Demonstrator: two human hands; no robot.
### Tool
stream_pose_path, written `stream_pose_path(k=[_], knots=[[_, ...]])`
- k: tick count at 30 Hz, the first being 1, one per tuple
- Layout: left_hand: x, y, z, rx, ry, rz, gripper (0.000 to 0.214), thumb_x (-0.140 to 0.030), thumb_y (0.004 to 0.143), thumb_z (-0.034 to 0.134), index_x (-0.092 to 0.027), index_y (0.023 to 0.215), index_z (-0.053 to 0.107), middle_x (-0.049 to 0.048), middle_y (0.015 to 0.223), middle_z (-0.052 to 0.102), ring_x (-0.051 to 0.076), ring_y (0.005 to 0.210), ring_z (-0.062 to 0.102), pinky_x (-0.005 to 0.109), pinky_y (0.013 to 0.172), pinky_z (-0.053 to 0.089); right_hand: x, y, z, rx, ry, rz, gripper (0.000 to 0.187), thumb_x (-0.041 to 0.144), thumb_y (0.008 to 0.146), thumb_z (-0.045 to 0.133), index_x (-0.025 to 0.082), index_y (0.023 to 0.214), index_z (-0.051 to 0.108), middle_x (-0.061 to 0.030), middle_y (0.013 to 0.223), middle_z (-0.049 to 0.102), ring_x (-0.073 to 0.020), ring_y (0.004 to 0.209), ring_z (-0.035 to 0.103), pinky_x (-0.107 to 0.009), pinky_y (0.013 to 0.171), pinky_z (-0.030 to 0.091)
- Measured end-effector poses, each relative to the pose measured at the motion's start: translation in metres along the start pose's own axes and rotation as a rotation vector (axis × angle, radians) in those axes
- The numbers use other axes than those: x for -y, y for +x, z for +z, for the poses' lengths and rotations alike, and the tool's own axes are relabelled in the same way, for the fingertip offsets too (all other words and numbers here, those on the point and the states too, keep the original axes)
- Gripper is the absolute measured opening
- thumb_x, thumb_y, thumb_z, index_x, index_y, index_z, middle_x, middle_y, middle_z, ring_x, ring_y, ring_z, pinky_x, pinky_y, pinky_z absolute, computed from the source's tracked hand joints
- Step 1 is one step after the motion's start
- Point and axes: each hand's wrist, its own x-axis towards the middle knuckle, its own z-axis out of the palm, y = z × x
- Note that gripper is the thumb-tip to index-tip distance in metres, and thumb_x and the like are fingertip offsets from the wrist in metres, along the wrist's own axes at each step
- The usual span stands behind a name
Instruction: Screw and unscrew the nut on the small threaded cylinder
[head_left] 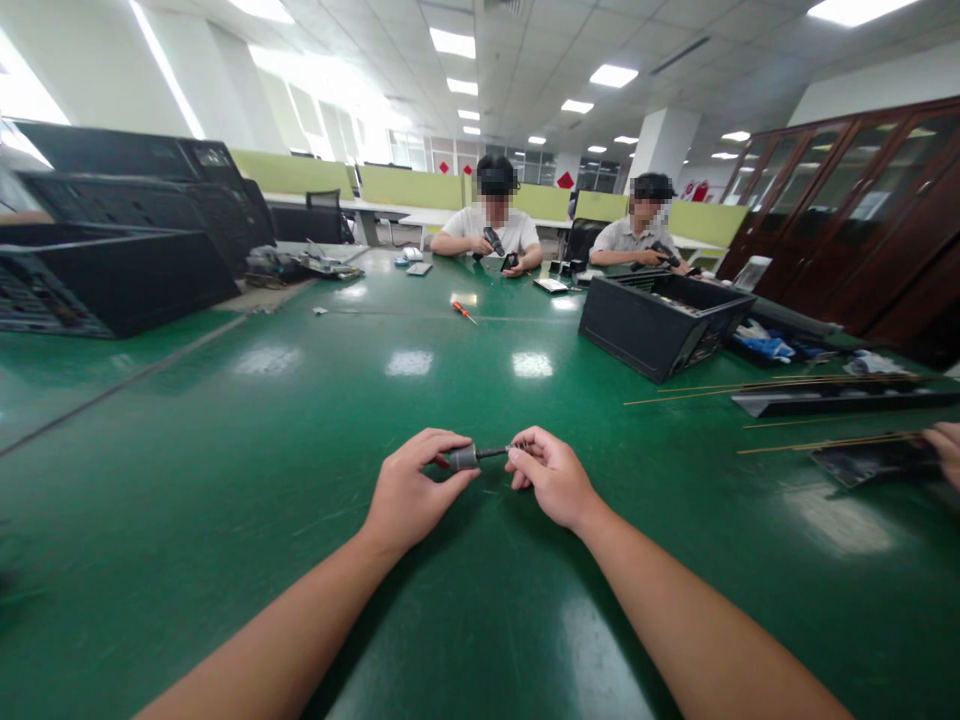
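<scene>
Now: grey cylinder with slim rod lies crosswise in the grip, over the near half of the bench, well in from the far edge; contact with the surface, cannot tell. Left hand grasps the cylinder between thumb and fingers; right hand pinches the rod's far end. Beyond, toward the far edge: orange screwdriver, flat. Toward the right edge: open black case; nearer, thin rods by a dark channel, then another person's hand at a dark plate. Toward the left edge: dark cases. At the far edge: two people, each holding a dark tool.
</scene>
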Motion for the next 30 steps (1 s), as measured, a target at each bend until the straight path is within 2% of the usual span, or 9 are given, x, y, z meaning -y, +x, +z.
stream_pose_path(k=[15,19,22,26,30], knots=[[0.0,0.001,-0.001,-0.008,0.036,-0.043,0.023,-0.029,0.076,0.074,-0.021,0.097,0.069,0.0035,0.094,0.069,0.018,0.083,0.063,0.03,0.074,0.051,-0.003,0.004,-0.005,-0.033,0.03,-0.016,0.019,0.035,0.084,0.062,0.017,0.089,0.058,-0.001,0.073,0.065,-0.0111,0.053,0.058,-0.024,0.054,0.045],[-0.002,0.002,-0.003,-0.039,0.095,-0.074,0.025,-0.035,0.077,0.073,-0.022,0.097,0.069,0.0027,0.093,0.07,0.019,0.082,0.063,0.032,0.076,0.049,-0.004,0.007,-0.01,-0.079,0.038,-0.006,0.021,0.036,0.082,0.063,0.017,0.088,0.058,-0.0014,0.072,0.066,-0.011,0.051,0.058,-0.024,0.053,0.044],[0.001,0.003,-0.003,-0.019,0.095,-0.15,0.031,-0.042,0.077,0.073,-0.021,0.099,0.068,0.0042,0.096,0.07,0.022,0.086,0.063,0.035,0.08,0.05,-0.005,0.012,-0.015,-0.149,0.122,0.025,0.026,0.04,0.08,0.065,0.017,0.088,0.058,-0.0014,0.069,0.066,-0.011,0.047,0.057,-0.023,0.049,0.042],[0.013,0.003,0.003,-0.004,-0.113,-0.311,0.044,-0.049,0.079,0.07,-0.019,0.109,0.06,0.0066,0.103,0.068,0.023,0.094,0.065,0.038,0.091,0.05,-0.006,0.019,-0.025,-0.311,0.312,0.052,0.031,0.047,0.08,0.064,0.017,0.083,0.055,-0.0012,0.063,0.066,-0.0104,0.042,0.054,-0.022,0.045,0.038],[0.015,0.005,0.004,-0.07,-0.396,-0.49,0.057,-0.054,0.08,0.064,-0.016,0.122,0.056,0.0094,0.111,0.067,0.023,0.101,0.064,0.039,0.098,0.048,-0.006,0.024,-0.034,-0.4,0.484,0.058,0.036,0.052,0.081,0.063,0.017,0.078,0.054,-0.0013,0.058,0.064,-0.0103,0.041,0.053,-0.022,0.044,0.037]])
